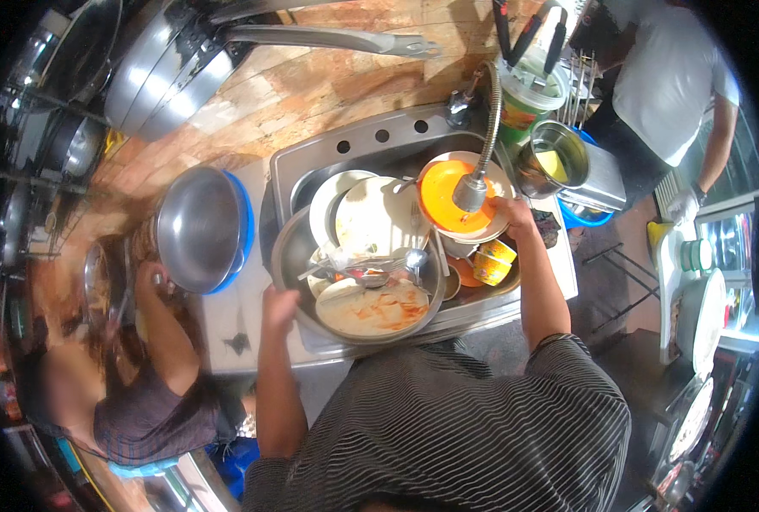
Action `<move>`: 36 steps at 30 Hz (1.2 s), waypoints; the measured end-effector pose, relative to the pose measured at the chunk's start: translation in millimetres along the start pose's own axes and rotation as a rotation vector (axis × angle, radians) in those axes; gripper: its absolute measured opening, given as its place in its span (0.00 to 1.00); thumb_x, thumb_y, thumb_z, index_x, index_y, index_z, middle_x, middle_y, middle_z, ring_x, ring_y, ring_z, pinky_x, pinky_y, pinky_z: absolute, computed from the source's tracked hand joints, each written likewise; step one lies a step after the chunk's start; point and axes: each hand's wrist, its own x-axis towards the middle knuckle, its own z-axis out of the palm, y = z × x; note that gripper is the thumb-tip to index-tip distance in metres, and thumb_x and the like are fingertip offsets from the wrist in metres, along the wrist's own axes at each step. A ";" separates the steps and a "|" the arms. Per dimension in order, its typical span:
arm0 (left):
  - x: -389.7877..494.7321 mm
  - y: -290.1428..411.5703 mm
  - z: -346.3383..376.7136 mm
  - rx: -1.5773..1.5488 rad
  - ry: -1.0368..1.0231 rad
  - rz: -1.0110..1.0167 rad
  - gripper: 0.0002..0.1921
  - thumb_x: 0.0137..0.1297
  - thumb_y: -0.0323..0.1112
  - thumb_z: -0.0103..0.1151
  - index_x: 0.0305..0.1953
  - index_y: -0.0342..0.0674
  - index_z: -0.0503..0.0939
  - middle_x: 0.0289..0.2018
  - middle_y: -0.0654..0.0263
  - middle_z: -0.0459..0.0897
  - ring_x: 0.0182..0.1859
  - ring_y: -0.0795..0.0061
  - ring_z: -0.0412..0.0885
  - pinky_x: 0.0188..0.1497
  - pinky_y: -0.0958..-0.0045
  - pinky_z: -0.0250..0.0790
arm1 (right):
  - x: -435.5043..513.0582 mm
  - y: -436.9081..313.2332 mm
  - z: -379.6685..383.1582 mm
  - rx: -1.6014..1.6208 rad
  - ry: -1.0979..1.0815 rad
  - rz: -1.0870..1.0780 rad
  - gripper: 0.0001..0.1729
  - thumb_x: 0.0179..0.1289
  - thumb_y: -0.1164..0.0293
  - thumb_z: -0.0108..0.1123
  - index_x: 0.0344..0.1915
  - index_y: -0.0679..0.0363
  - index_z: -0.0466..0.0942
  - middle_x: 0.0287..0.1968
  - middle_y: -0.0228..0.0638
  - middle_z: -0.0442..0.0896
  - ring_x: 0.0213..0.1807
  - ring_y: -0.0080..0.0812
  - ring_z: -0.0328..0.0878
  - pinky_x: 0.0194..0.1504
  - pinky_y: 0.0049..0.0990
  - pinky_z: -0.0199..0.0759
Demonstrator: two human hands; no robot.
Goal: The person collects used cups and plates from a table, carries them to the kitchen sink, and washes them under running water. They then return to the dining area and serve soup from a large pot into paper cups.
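My right hand [513, 214] grips the right edge of a stack of dishes topped by an orange plate [440, 192], under the sprayer head [470, 192] of a coiled-hose faucet. My left hand [280, 309], blurred, is at the left rim of a large steel basin [288, 275]; whether its fingers close on the rim cannot be told. White plates [379, 214] lean in the basin. In front of them lie forks and spoons [373, 272] and a white plate smeared with red sauce [373, 307]. Yellow printed cups [494, 261] lie in the steel sink [328, 160].
Left on the counter [226, 342] stands an empty steel bowl [200, 227] in a blue one [246, 217]. A steel pot [552, 160] and a green utensil container [533, 96] are right. Pans [174, 83] hang upper left. One person [155, 397] is left, another [667, 83] upper right.
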 end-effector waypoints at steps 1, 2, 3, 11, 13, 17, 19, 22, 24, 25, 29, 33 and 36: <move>-0.2 1.3 0.6 -0.009 -0.017 -0.005 0.19 0.49 0.22 0.56 0.46 0.28 0.80 0.30 0.61 0.82 0.27 0.72 0.77 0.28 0.68 0.68 | 0.9 5.1 0.0 0.031 0.004 0.025 0.17 0.59 0.79 0.63 0.44 0.83 0.77 0.41 0.49 0.85 0.38 0.42 0.86 0.40 0.38 0.83; -1.6 2.0 0.4 0.014 -0.014 0.015 0.19 0.49 0.22 0.56 0.46 0.27 0.80 0.30 0.61 0.81 0.27 0.72 0.77 0.27 0.68 0.68 | 2.9 10.0 1.5 0.017 0.043 0.056 0.17 0.61 0.78 0.63 0.45 0.83 0.76 0.42 0.51 0.85 0.40 0.44 0.86 0.42 0.40 0.83; -2.3 3.0 0.5 0.026 -0.027 0.013 0.19 0.48 0.22 0.56 0.45 0.27 0.80 0.29 0.60 0.81 0.27 0.71 0.77 0.27 0.68 0.68 | 5.0 14.0 3.9 0.140 0.005 0.138 0.18 0.62 0.77 0.64 0.46 0.83 0.76 0.43 0.52 0.84 0.40 0.44 0.86 0.42 0.40 0.83; -4.8 6.0 0.7 -0.093 -0.027 0.001 0.16 0.47 0.22 0.54 0.41 0.28 0.79 0.27 0.63 0.80 0.25 0.75 0.76 0.23 0.70 0.64 | 34.4 22.5 32.4 -0.020 0.240 0.096 0.19 0.59 0.74 0.67 0.45 0.78 0.76 0.40 0.48 0.83 0.35 0.43 0.85 0.32 0.39 0.83; -4.7 4.2 0.0 -0.066 -0.021 -0.029 0.16 0.48 0.22 0.54 0.42 0.28 0.79 0.27 0.63 0.80 0.24 0.75 0.76 0.22 0.71 0.64 | 47.3 23.4 30.5 0.060 0.217 0.126 0.17 0.60 0.74 0.66 0.44 0.76 0.77 0.39 0.48 0.82 0.34 0.43 0.84 0.31 0.39 0.82; -3.8 -0.8 -0.1 -0.161 -0.057 0.019 0.16 0.48 0.22 0.54 0.41 0.29 0.79 0.28 0.64 0.80 0.24 0.77 0.75 0.22 0.72 0.64 | 69.6 31.3 22.3 0.150 0.183 0.131 0.17 0.60 0.74 0.67 0.44 0.76 0.77 0.38 0.47 0.82 0.33 0.44 0.84 0.32 0.41 0.81; -3.9 -2.9 0.8 -0.182 -0.049 0.059 0.16 0.48 0.22 0.53 0.42 0.30 0.80 0.28 0.64 0.80 0.24 0.77 0.75 0.23 0.72 0.64 | 73.2 33.3 18.3 0.175 0.145 0.122 0.19 0.60 0.73 0.67 0.46 0.75 0.76 0.39 0.48 0.82 0.33 0.45 0.84 0.33 0.44 0.82; -5.1 -4.1 1.5 -0.281 -0.048 0.086 0.18 0.48 0.22 0.53 0.44 0.30 0.80 0.30 0.64 0.80 0.27 0.76 0.76 0.25 0.72 0.66 | 64.5 29.5 17.1 0.163 0.096 0.130 0.21 0.62 0.68 0.65 0.50 0.72 0.75 0.42 0.47 0.82 0.36 0.46 0.84 0.36 0.46 0.82; -4.9 -3.2 1.0 -0.224 -0.084 0.050 0.19 0.48 0.23 0.53 0.46 0.29 0.80 0.31 0.64 0.81 0.29 0.75 0.77 0.28 0.72 0.68 | 47.7 21.0 19.2 0.089 0.113 0.167 0.22 0.66 0.64 0.63 0.54 0.66 0.75 0.45 0.45 0.83 0.41 0.44 0.84 0.40 0.47 0.81; -4.9 -2.8 0.7 -0.206 -0.076 0.037 0.20 0.48 0.23 0.53 0.46 0.29 0.80 0.31 0.64 0.81 0.31 0.75 0.78 0.29 0.71 0.68 | 35.5 15.7 22.0 0.080 0.119 0.161 0.23 0.66 0.63 0.63 0.55 0.66 0.75 0.46 0.45 0.83 0.42 0.45 0.84 0.41 0.48 0.81; -1.5 -1.1 -0.9 -0.112 -0.065 0.037 0.20 0.48 0.23 0.53 0.47 0.29 0.80 0.31 0.64 0.81 0.30 0.75 0.78 0.29 0.71 0.68 | -30.0 -10.1 46.5 -0.261 0.283 -0.102 0.25 0.65 0.62 0.63 0.56 0.67 0.73 0.48 0.48 0.83 0.46 0.48 0.84 0.48 0.45 0.79; -2.1 -5.9 -1.6 -0.129 -0.059 0.043 0.19 0.48 0.23 0.54 0.45 0.29 0.80 0.30 0.64 0.80 0.28 0.75 0.77 0.27 0.71 0.67 | -100.3 -44.4 88.4 -0.837 0.367 -0.606 0.23 0.62 0.68 0.61 0.56 0.65 0.74 0.47 0.50 0.83 0.49 0.48 0.82 0.52 0.39 0.74; -0.9 -8.3 -1.3 -0.136 -0.067 0.070 0.19 0.47 0.23 0.54 0.45 0.29 0.80 0.29 0.63 0.81 0.28 0.74 0.77 0.27 0.71 0.67 | -113.6 -56.9 137.1 -0.956 -0.002 -0.680 0.23 0.60 0.70 0.58 0.55 0.64 0.74 0.47 0.51 0.83 0.50 0.50 0.81 0.52 0.42 0.74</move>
